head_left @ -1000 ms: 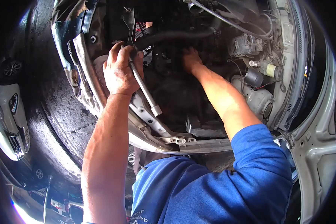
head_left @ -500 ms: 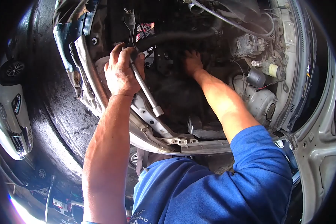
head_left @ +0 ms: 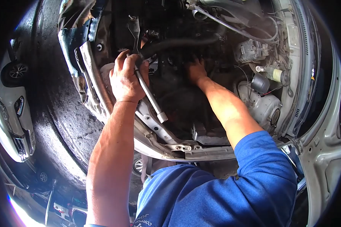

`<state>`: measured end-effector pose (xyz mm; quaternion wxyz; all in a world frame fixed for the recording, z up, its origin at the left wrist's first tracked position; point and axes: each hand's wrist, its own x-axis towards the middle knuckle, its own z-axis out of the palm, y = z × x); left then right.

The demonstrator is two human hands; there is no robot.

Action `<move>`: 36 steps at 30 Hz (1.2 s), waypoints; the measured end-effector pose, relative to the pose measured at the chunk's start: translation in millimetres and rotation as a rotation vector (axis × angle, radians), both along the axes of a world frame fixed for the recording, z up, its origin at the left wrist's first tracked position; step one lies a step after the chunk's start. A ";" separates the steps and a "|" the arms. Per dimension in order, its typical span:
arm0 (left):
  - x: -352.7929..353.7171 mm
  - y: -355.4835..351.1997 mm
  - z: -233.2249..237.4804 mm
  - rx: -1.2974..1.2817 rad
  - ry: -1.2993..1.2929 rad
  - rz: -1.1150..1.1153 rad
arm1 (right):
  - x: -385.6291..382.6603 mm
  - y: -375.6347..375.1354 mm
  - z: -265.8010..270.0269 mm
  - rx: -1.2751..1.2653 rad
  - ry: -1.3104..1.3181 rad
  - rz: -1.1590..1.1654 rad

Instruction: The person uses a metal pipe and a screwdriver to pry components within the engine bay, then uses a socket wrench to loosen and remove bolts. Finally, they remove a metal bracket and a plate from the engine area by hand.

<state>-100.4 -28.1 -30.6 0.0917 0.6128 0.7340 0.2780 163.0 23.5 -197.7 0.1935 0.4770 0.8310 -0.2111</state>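
My left hand (head_left: 128, 80) is closed around a socket wrench (head_left: 149, 92), a long steel bar. Its socket end points down and to the right, over the car's front crossmember (head_left: 152, 122). A dark metal bracket (head_left: 134, 28) rises just beyond that hand. Deep in the shadowed engine bay is my right hand (head_left: 197, 72), reaching down with its fingers apart. Darkness covers the fingertips and whatever they touch. A black hose (head_left: 182, 42) runs across the bay beyond both hands.
To the right are a brake booster (head_left: 263, 108), a fluid reservoir (head_left: 278, 73) and a grey metal part (head_left: 250, 51). Bent body panels (head_left: 70, 41) edge the left side. A white car (head_left: 13, 123) stands on the dark floor (head_left: 64, 125).
The view has shifted slightly, so the car and both arms sit a little lower and further right. Both hands keep nearly the same places, the left still gripping the socket wrench.
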 end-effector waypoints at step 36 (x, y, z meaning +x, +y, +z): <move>0.3 -1.4 -0.5 -0.008 -0.003 0.008 | -0.8 18.4 21.7 -0.170 -0.020 0.030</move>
